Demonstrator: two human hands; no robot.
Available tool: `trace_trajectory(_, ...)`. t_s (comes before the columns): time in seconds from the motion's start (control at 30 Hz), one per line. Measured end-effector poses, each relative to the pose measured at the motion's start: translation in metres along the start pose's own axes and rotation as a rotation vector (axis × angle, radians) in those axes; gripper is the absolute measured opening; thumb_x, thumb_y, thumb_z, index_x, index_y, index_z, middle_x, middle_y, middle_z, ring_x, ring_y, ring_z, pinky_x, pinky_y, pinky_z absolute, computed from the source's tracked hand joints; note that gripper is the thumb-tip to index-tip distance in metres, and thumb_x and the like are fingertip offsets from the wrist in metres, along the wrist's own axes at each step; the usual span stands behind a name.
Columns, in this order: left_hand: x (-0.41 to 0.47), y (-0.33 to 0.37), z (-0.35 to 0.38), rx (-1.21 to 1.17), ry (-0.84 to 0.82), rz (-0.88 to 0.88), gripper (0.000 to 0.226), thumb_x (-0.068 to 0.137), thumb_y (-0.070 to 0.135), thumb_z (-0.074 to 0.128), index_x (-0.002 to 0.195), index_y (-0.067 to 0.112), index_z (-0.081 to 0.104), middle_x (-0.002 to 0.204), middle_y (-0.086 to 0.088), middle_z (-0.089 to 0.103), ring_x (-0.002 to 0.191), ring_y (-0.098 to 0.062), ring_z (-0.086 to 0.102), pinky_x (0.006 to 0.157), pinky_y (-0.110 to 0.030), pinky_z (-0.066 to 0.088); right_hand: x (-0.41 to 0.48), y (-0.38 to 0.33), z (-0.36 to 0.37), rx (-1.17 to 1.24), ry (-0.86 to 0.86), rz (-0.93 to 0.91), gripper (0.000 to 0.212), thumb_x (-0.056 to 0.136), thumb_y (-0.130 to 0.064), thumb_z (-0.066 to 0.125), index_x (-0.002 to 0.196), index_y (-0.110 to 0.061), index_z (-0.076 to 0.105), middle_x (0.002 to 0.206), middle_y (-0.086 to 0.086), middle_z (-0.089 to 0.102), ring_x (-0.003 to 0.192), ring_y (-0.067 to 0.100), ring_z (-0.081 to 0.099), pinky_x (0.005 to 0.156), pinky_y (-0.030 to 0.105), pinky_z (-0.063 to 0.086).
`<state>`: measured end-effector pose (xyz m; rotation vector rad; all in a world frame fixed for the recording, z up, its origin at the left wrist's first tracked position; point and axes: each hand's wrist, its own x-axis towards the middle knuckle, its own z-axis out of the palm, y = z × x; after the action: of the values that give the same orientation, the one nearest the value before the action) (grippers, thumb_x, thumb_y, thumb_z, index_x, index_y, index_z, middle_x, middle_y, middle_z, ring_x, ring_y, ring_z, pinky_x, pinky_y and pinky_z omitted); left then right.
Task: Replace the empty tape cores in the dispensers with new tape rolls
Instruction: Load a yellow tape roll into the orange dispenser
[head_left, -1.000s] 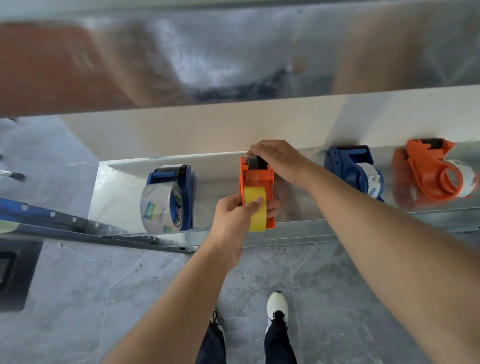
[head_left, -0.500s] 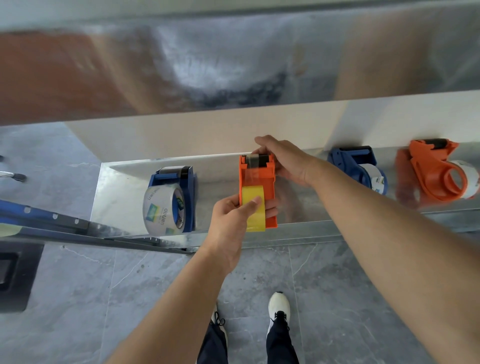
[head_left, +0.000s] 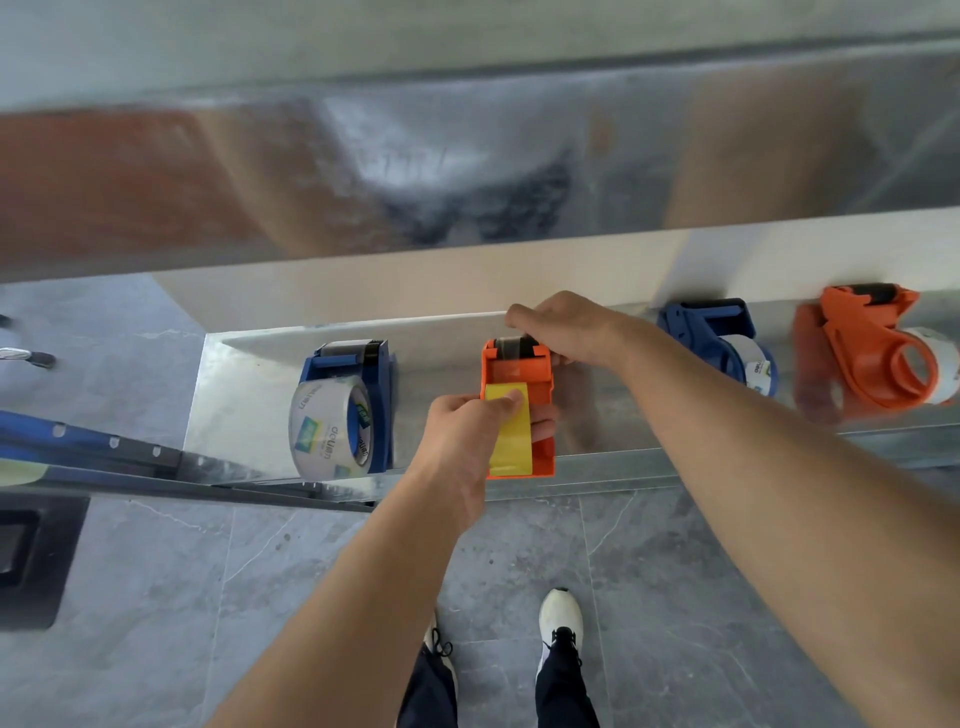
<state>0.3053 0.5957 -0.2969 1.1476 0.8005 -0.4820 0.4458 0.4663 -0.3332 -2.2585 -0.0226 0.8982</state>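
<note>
Yellow tape roll (head_left: 510, 428): a roll of glossy yellow plastic tape seated edge-up in the orange plastic tape dispenser (head_left: 519, 374), at centre frame on the near part of the shiny metal tabletop (head_left: 244, 395).
Floor: grey marbled tiles fill the lower frame, with two white-toed shoes at bottom centre.
Left hand (head_left: 467, 441): clasped round the yellow roll from the left, thumb across its top and fingertips showing on its right side; it steadies roll and dispenser together.
Orange dispenser: stands upright, touching the near lip of the tabletop, its roller end pointing away from the camera.
Right hand (head_left: 566, 327): curled over the far roller end, fingers pinched there; whether a tape end is between them I cannot tell.
Step in hand: by my reading, the new roll is already mounted and the tape is being led to the roller and cutter.
Next move: likely needs the free end drawn flat over the roller, sticky side kept off the fingers, while the left hand stops the roll spinning.
Blue plastic dispenser with a clear tape roll (head_left: 337, 410): left of centre, just beside the left hand's wrist.
Second blue dispenser (head_left: 722, 343): right of centre, lying tilted, with a roll.
Second orange dispenser (head_left: 883, 348): far right, lying on its side.
Back panel: reflective metal sheet (head_left: 467, 171) across the upper frame, reflections blurred.
</note>
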Motion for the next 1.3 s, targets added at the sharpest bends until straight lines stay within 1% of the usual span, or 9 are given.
trace_trajectory(0.07, -0.001, -0.001, 0.0, 0.013, -0.011, -0.001, 0.022, 0.106, 0.013, 0.063, 0.126, 0.006, 0.057, 0.097, -0.012, 0.083, 0.093, -0.026, 0.082, 0.098, -0.053, 0.061, -0.001, -0.001, -0.003, -0.145, 0.032, -0.041, 0.052, 0.091, -0.059, 0.049, 0.062, -0.016, 0.046, 0.062, 0.001, 0.048, 0.063, 0.022, 0.048, 0.065, 0.035, 0.038)
trace_trajectory(0.17, -0.002, -0.004, 0.003, 0.036, -0.009, 0.018, 0.009, 0.106, 0.008, 0.061, 0.113, 0.005, 0.066, 0.093, -0.013, 0.083, 0.09, -0.026, 0.082, 0.096, -0.051, 0.062, 0.0, -0.002, -0.005, -0.365, 0.054, -0.083, 0.052, 0.091, -0.055, 0.048, 0.057, -0.015, 0.05, 0.075, 0.004, 0.046, 0.076, 0.027, 0.049, 0.07, 0.036, 0.038)
trace_trajectory(0.27, -0.003, -0.006, 0.009, 0.051, 0.011, 0.036, 0.014, 0.106, 0.006, 0.06, 0.098, 0.007, 0.071, 0.084, -0.009, 0.083, 0.078, -0.021, 0.081, 0.089, -0.045, 0.064, 0.004, 0.0, -0.003, -0.449, 0.081, -0.129, 0.048, 0.097, -0.038, 0.053, 0.055, -0.015, 0.045, 0.063, 0.002, 0.049, 0.069, 0.027, 0.049, 0.066, 0.035, 0.034)
trace_trajectory(0.47, -0.002, -0.007, 0.012, 0.063, 0.043, 0.032, 0.013, 0.106, 0.008, 0.061, 0.097, 0.01, 0.07, 0.079, -0.004, 0.082, 0.074, -0.017, 0.08, 0.084, -0.041, 0.065, 0.005, -0.001, -0.002, -0.518, 0.162, -0.165, 0.042, 0.099, -0.042, 0.061, 0.066, -0.016, 0.063, 0.069, 0.001, 0.061, 0.076, 0.025, 0.056, 0.079, 0.039, 0.042)
trace_trajectory(0.57, -0.002, -0.007, 0.015, 0.046, 0.043, 0.03, 0.01, 0.106, 0.009, 0.061, 0.101, 0.011, 0.069, 0.083, -0.005, 0.083, 0.081, -0.02, 0.082, 0.093, -0.049, 0.063, 0.003, -0.003, -0.002, -0.512, 0.23, -0.196, 0.03, 0.094, -0.045, 0.069, 0.078, -0.02, 0.074, 0.077, -0.002, 0.068, 0.079, 0.023, 0.063, 0.073, 0.034, 0.047)
trace_trajectory(0.77, 0.0, -0.009, 0.019, 0.017, 0.044, 0.033, 0.008, 0.107, 0.01, 0.06, 0.108, 0.009, 0.068, 0.093, -0.011, 0.083, 0.092, -0.025, 0.082, 0.097, -0.052, 0.062, 0.003, -0.003, 0.001, -0.483, 0.252, -0.166, 0.037, 0.09, -0.052, 0.068, 0.071, -0.02, 0.068, 0.074, -0.001, 0.069, 0.073, 0.021, 0.064, 0.065, 0.032, 0.047)
trace_trajectory(0.93, 0.002, -0.011, 0.018, 0.013, 0.048, 0.038, 0.01, 0.107, 0.01, 0.06, 0.109, 0.009, 0.069, 0.094, -0.01, 0.084, 0.09, -0.023, 0.082, 0.094, -0.047, 0.063, 0.005, -0.008, 0.0, -0.43, 0.221, -0.102, 0.047, 0.084, -0.053, 0.069, 0.063, -0.017, 0.048, 0.064, 0.001, 0.052, 0.061, 0.022, 0.052, 0.054, 0.03, 0.035)
trace_trajectory(1.17, 0.006, -0.013, 0.019, 0.001, 0.053, 0.039, 0.009, 0.107, 0.011, 0.06, 0.109, 0.009, 0.069, 0.093, -0.01, 0.084, 0.09, -0.023, 0.082, 0.094, -0.049, 0.063, 0.007, -0.004, -0.003, -0.353, 0.229, -0.029, 0.053, 0.081, -0.059, 0.074, 0.063, -0.018, 0.046, 0.061, -0.001, 0.047, 0.057, 0.019, 0.046, 0.052, 0.03, 0.031)
trace_trajectory(1.3, 0.009, -0.014, 0.02, -0.006, 0.053, 0.049, 0.013, 0.107, 0.01, 0.06, 0.113, 0.006, 0.071, 0.093, -0.011, 0.083, 0.09, -0.025, 0.082, 0.094, -0.053, 0.063, 0.005, 0.001, -0.002, -0.089, 0.201, 0.039, 0.042, 0.082, -0.045, 0.076, 0.064, -0.012, 0.057, 0.06, 0.004, 0.058, 0.061, 0.022, 0.057, 0.056, 0.031, 0.047)
